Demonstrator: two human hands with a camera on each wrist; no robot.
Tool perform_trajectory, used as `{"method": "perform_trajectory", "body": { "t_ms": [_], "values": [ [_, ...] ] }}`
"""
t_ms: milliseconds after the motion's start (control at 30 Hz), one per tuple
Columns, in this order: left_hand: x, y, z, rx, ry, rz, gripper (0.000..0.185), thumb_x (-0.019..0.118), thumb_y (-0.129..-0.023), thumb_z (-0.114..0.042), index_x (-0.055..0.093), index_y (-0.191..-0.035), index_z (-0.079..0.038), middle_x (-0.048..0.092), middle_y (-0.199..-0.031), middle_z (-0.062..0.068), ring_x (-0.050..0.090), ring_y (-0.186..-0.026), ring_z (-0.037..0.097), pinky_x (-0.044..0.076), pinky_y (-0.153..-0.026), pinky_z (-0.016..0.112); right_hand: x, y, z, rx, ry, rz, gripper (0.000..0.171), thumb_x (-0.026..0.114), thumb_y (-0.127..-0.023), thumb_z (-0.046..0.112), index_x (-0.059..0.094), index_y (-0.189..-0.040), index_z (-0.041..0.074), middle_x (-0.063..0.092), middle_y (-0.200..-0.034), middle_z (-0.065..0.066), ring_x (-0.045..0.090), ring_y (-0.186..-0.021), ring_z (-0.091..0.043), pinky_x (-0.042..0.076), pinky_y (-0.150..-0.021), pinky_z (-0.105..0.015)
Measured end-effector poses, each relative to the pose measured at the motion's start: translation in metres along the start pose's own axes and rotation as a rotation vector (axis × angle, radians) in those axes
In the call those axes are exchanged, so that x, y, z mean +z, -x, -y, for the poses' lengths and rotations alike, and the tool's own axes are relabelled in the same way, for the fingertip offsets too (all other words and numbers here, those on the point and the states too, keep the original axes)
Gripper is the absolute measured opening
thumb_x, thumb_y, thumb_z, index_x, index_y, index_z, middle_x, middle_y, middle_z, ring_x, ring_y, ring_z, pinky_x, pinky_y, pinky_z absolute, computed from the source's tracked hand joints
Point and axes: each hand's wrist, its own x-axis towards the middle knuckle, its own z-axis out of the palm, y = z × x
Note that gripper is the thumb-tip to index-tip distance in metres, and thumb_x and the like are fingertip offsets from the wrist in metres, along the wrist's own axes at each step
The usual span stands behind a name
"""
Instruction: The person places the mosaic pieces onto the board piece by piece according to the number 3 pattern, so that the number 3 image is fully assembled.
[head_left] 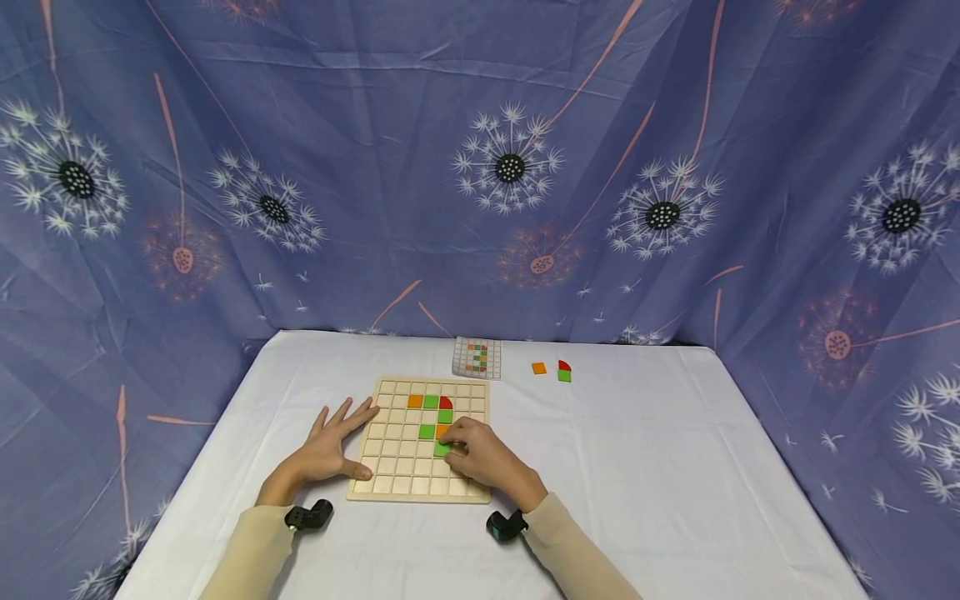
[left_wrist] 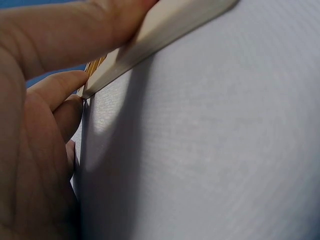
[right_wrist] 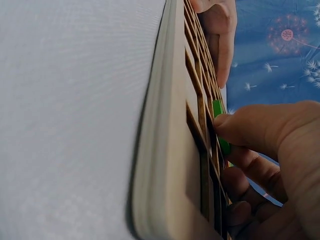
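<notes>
A pale wooden grid board (head_left: 397,467) lies on the table, its left edge under the spread fingers and thumb of my left hand (head_left: 322,449). My right hand (head_left: 487,457) pinches a green square tile (head_left: 441,449) over the lower middle of the grid; in the right wrist view, thumb and fingers grip the green tile (right_wrist: 224,145) low over the slots. Above it sits an orange tile (head_left: 442,431), partly covered by my fingers, beside a green tile (head_left: 427,432). Higher up are another green tile (head_left: 446,416), a red quarter-round tile (head_left: 446,402), a green one (head_left: 431,402) and an orange one (head_left: 415,402).
Behind the board lies a printed pattern card (head_left: 477,358) with coloured squares on a grid. To its right are a loose orange tile (head_left: 539,368), a red quarter-round tile (head_left: 564,365) and a green tile (head_left: 564,377). A blue dandelion-print curtain (head_left: 390,208) hangs behind the white-covered table (head_left: 637,467).
</notes>
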Motion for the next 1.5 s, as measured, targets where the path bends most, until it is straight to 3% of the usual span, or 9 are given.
{"method": "perform_trajectory", "body": {
  "t_ms": [200, 567, 1500],
  "values": [
    [-0.0002, 0.0001, -0.0003, 0.003, -0.003, -0.001, 0.117, 0.090, -0.058, -0.050, 0.043, -0.157, -0.008, 0.029, -0.168, 0.018, 0.009, -0.156, 0.053, -0.007, -0.122, 0.072, 0.0008, -0.0003, -0.0001, -0.024, 0.007, -0.017, 0.024, 0.072, -0.092, 0.009, 0.077, -0.116, 0.007, 0.071, -0.116, -0.003, 0.062, -0.095, -0.008, 0.055, -0.082, -0.019],
    [-0.0003, 0.0001, 0.0000, 0.006, 0.006, -0.003, 0.118, 0.090, -0.057, -0.050, 0.044, -0.156, -0.007, 0.030, -0.167, 0.019, 0.010, -0.155, 0.053, -0.007, -0.121, 0.072, 0.0004, 0.0005, 0.0014, -0.024, 0.020, -0.027, 0.023, 0.072, -0.093, 0.011, 0.078, -0.115, 0.008, 0.068, -0.114, -0.003, 0.066, -0.105, -0.015, 0.058, -0.091, -0.027],
    [-0.0013, 0.0002, 0.0011, -0.012, -0.002, 0.012, 0.118, 0.089, -0.058, -0.052, 0.043, -0.157, -0.008, 0.029, -0.168, 0.018, 0.009, -0.156, 0.052, -0.008, -0.123, 0.070, -0.0001, 0.0001, 0.0016, 0.031, 0.013, 0.031, 0.024, 0.067, -0.096, 0.013, 0.078, -0.118, 0.012, 0.064, -0.116, 0.000, 0.059, -0.097, -0.006, 0.053, -0.083, -0.020]
  ]
}}
